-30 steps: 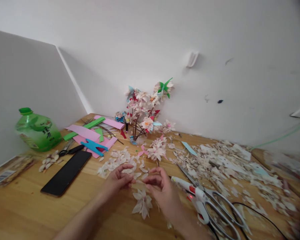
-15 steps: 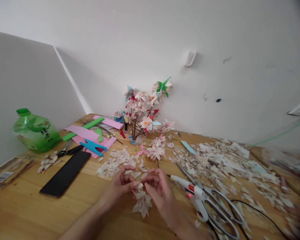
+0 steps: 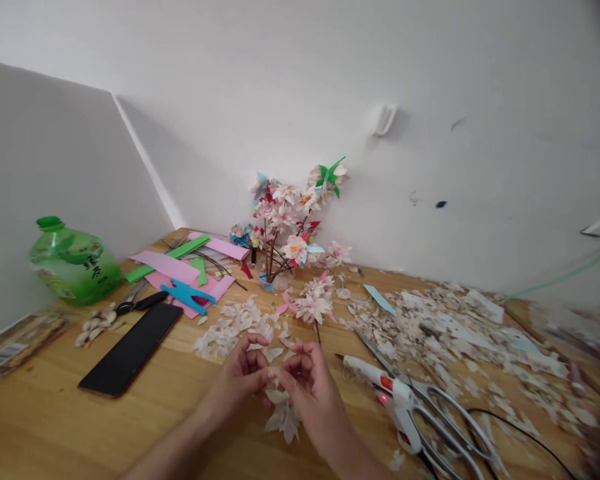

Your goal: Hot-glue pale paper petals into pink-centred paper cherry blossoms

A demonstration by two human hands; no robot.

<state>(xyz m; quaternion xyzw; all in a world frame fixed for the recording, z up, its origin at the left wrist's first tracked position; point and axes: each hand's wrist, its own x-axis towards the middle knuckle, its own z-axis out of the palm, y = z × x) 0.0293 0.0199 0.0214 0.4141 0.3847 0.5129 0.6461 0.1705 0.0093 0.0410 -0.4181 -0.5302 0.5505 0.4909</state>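
**Head view**

Paper flower [image 3: 283, 419]: pale pink, layered petals, just below both hands, partly hidden by them.
Left hand [image 3: 240, 381]: curled closed, just beside right hand; grip on flower unclear.
Right hand [image 3: 313, 393]: curled closed, facing left hand; grip likewise unclear.
Hot glue gun [image 3: 385, 390]: white, red-lit, right of right hand.
Steel scissors [image 3: 445, 427]: beside glue gun, further right.
Loose petals [image 3: 230, 331]: ahead of left hand.
Black phone [image 3: 130, 350]: left of left hand.

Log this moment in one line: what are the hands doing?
left hand: at paper flower | right hand: at same flower | nearby: glue gun, scissors
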